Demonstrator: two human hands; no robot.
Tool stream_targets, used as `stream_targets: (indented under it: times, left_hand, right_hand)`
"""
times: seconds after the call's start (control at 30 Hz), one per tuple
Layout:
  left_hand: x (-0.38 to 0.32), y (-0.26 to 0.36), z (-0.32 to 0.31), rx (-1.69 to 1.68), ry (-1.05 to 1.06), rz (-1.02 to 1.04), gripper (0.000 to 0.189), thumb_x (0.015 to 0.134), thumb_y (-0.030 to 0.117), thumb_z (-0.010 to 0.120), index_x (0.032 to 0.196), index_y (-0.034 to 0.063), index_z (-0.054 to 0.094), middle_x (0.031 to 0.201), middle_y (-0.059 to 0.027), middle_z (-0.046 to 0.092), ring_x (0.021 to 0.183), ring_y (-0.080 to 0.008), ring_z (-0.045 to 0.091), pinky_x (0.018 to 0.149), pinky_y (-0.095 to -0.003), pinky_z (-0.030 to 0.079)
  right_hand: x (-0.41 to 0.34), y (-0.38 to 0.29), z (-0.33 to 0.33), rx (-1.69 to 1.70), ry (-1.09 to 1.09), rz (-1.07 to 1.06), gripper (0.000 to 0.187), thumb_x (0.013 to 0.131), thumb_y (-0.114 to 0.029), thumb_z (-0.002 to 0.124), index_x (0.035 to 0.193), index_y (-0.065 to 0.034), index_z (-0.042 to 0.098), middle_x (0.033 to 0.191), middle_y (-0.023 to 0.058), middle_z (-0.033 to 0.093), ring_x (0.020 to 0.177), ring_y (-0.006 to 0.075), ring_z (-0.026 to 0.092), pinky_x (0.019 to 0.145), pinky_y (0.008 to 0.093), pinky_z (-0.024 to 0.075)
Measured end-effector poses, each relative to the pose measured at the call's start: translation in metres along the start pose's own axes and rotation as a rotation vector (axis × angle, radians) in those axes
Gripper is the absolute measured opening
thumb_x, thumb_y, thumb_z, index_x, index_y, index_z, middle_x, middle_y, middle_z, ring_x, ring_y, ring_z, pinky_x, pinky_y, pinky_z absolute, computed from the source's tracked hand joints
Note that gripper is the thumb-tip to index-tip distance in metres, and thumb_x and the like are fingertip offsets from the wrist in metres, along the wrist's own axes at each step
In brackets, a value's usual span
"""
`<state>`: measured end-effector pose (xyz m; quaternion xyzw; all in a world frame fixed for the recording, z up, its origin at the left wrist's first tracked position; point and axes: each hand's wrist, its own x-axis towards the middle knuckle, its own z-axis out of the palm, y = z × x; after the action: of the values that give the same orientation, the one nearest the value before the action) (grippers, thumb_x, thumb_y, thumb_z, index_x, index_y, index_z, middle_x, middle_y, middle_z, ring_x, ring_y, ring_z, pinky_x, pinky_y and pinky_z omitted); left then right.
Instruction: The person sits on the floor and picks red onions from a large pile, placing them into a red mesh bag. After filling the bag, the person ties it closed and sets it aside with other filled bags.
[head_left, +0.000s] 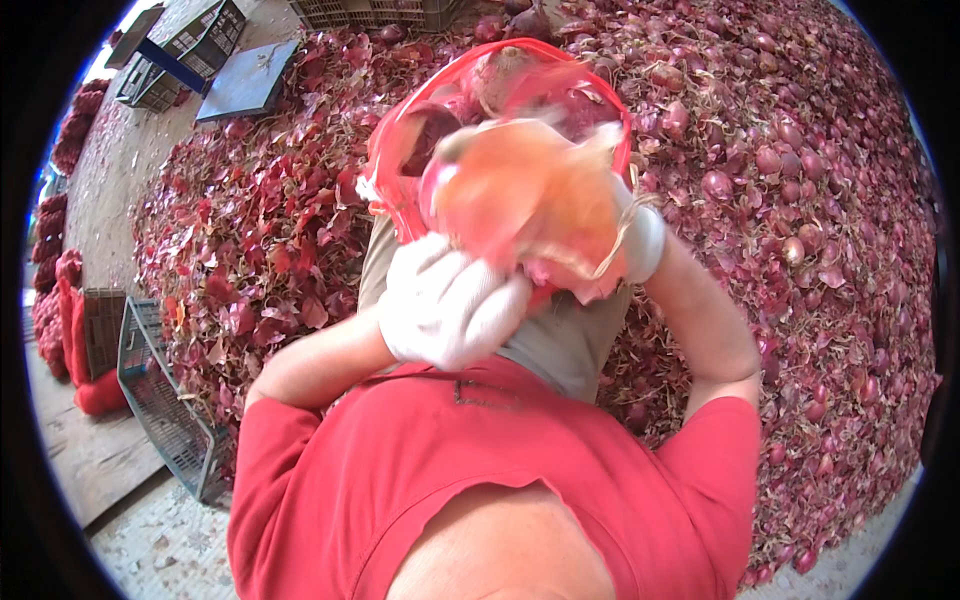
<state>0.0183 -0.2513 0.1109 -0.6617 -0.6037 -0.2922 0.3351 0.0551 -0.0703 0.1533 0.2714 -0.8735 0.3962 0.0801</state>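
A red mesh bag (386, 187) stands before me with its mouth wide and red onions (491, 82) inside. My left hand (454, 304), in a white knitted glove, is curled at the bag's near left rim. Above the near part of the mouth is a large blurred mass of onion and papery onion skin (525, 195). Behind its right side is my gloved right hand (643, 240); its fingers are hidden, so its grip cannot be made out. The bag is between my knees, over beige trousers (577, 337).
Red onions (787, 172) lie heaped on the right, and loose onion skins (247, 247) on the left. A platform scale (247, 81) stands at the back left near plastic crates (206, 37). Another crate (161, 405) leans at the left. Filled mesh sacks (51, 330) line the far left.
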Motion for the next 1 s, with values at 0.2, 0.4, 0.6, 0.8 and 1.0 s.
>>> stream_targets:
  times: [0.2,0.4,0.6,0.8,1.0]
  left_hand:
    - [0.015,0.009,-0.019,0.152,0.026,0.147,0.019,0.064,0.016,0.072,0.074,0.0019,0.064,0.058,-0.0041,0.056,0.048,-0.0131,0.054,0.046,-0.0265,0.046]
    - [0.029,-0.011,0.004,0.211,0.398,-0.37,0.058,0.077,0.054,0.064,0.086,-0.0037,0.063,0.08,-0.0175,0.06,0.076,-0.0302,0.058,0.074,-0.0372,0.047]
    - [-0.007,-0.058,-0.017,-0.175,-0.361,-0.531,0.074,0.088,0.062,0.037,0.093,-0.0087,0.058,0.093,-0.0187,0.061,0.084,-0.0308,0.058,0.077,-0.0398,0.045]
    - [-0.002,-0.087,-0.025,-0.112,-0.555,-0.634,0.076,0.089,0.063,0.033,0.104,-0.0081,0.057,0.099,-0.0159,0.06,0.09,-0.0259,0.057,0.08,-0.0345,0.043]
    - [0.008,-0.08,-0.031,-0.248,-0.597,-0.785,0.081,0.088,0.064,0.033,0.107,-0.0121,0.054,0.107,-0.0186,0.058,0.101,-0.0267,0.054,0.09,-0.0362,0.039]
  right_hand:
    - [0.034,0.007,-0.01,-0.03,-0.292,-0.283,0.032,0.076,-0.022,0.064,0.103,-0.005,0.059,0.104,0.0109,0.057,0.096,0.0263,0.056,0.082,0.036,0.045]
    - [0.027,-0.021,0.023,-0.348,-0.214,0.247,0.019,0.07,-0.011,0.064,0.088,-0.0048,0.063,0.08,0.0107,0.061,0.081,0.0259,0.06,0.07,0.0359,0.0488]
    - [-0.074,0.008,0.061,-0.051,1.46,0.162,0.01,0.081,-0.01,0.059,0.085,-0.004,0.066,0.087,0.0125,0.065,0.08,0.0215,0.064,0.074,0.033,0.05]
    - [-0.415,0.054,0.219,-0.209,1.271,1.743,0.036,0.083,-0.043,0.052,0.09,-0.0106,0.068,0.081,0.0113,0.067,0.077,0.0263,0.065,0.071,0.0348,0.0492]
    - [-0.553,0.044,0.307,0.063,1.07,2.591,0.047,0.072,-0.026,0.062,0.116,-0.0102,0.054,0.105,0.0209,0.061,0.085,0.0319,0.062,0.076,0.0414,0.0504]
